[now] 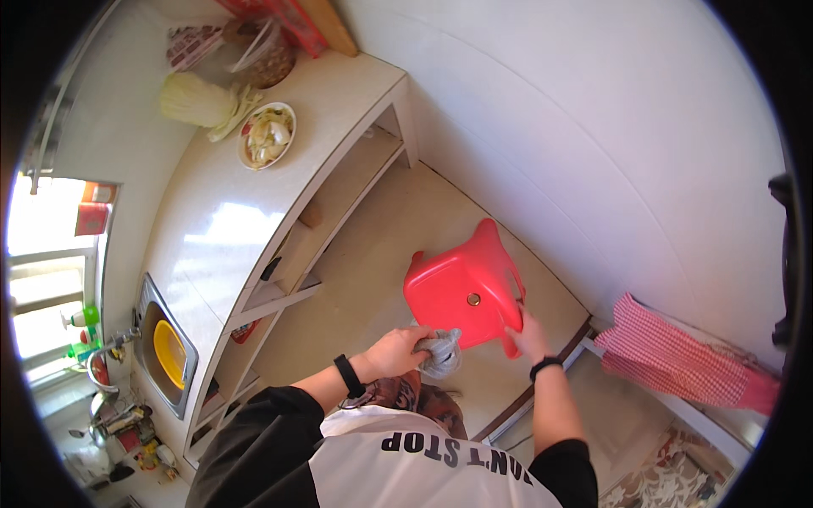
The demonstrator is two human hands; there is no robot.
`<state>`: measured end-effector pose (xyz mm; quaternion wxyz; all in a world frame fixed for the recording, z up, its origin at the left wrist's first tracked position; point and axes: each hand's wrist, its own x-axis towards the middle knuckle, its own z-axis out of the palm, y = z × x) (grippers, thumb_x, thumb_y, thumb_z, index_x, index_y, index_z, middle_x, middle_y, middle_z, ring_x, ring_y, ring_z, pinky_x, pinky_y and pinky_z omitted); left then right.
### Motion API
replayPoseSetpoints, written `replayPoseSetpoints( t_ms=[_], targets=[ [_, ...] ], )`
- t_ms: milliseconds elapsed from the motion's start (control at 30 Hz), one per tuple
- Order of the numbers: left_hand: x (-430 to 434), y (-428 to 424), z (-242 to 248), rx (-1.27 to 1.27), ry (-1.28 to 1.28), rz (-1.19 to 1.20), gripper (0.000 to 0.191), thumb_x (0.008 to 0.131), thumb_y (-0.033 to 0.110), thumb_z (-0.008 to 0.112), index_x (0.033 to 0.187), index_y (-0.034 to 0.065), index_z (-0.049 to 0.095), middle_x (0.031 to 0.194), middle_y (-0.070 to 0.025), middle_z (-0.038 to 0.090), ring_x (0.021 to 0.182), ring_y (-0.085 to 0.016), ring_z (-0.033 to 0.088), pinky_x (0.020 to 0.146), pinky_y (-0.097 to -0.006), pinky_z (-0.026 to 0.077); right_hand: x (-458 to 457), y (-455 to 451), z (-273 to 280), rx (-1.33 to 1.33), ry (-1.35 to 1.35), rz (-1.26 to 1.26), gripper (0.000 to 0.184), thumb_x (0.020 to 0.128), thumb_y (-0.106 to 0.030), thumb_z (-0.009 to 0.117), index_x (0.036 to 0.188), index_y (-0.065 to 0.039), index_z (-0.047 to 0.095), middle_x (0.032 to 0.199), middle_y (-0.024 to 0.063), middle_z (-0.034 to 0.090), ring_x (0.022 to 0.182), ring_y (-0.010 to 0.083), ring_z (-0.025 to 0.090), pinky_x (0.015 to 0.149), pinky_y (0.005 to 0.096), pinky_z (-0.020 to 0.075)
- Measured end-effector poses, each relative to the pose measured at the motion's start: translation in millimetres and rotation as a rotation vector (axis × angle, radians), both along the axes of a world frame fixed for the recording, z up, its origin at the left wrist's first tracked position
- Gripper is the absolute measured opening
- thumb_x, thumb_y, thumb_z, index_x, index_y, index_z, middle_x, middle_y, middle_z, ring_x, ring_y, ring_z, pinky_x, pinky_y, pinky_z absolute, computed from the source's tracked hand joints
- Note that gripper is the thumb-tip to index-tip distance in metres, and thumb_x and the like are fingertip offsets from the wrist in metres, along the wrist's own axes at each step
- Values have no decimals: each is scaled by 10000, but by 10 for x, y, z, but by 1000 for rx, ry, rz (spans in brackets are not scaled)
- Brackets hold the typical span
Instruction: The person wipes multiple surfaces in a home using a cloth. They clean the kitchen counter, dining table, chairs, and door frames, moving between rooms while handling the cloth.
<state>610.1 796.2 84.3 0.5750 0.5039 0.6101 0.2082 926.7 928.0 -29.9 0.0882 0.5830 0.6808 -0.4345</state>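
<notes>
A red plastic stool (438, 292) with a round hole in its seat is tilted over the tiled floor, near the white wall. My right hand (530, 333) is shut on a leg at its lower right. In my left hand (403, 349) is a bunched grey cloth (441, 355), close to the stool's lower edge; whether cloth and stool touch, I cannot tell. Each wrist wears a black band.
Along the left runs a tiled counter (254, 203) with open shelves. On it are a bowl of cut cabbage (268, 136), a cabbage (197, 101) and a sink (143, 343) holding a yellow basin (169, 353). A red checked cloth (673, 362) hangs at the right, near a doorway.
</notes>
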Motion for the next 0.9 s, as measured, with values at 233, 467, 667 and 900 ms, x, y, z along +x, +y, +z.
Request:
replayPoseSetpoints(
  t_ms=[233,467,667,900],
  targets=[
    [-141,-294,-15,-41,61,150,324,824,103,684,1140,51,633,964,-180,689,864,-323,677,771,-388,535,-1096,1033,-344,171,-164,241,549,878,-252,666,1388,-135,499,1370,151,539,1239,344,535,998,459,479],
    [-86,-346,40,-65,113,162,353,826,117,690,1167,53,631,959,-176,691,814,-318,676,734,-382,537,-924,1059,-279,286,-261,184,494,888,-298,634,1340,-117,552,1329,147,584,1185,355,573,981,462,487],
    [353,-168,190,-152,96,50,398,834,69,659,1229,41,621,968,-151,698,825,-175,658,733,-318,530,218,37,-106,59,-60,-182,326,880,-265,602,1128,-67,675,1115,185,685,1063,357,641,920,443,507],
    [1236,-37,663,75,48,-136,241,852,-46,610,1083,21,617,855,-40,658,782,-103,614,689,-250,493,2445,-1818,214,-30,-364,-311,309,883,-262,528,1042,-74,715,1022,191,706,968,388,665,865,494,519]
  ],
)
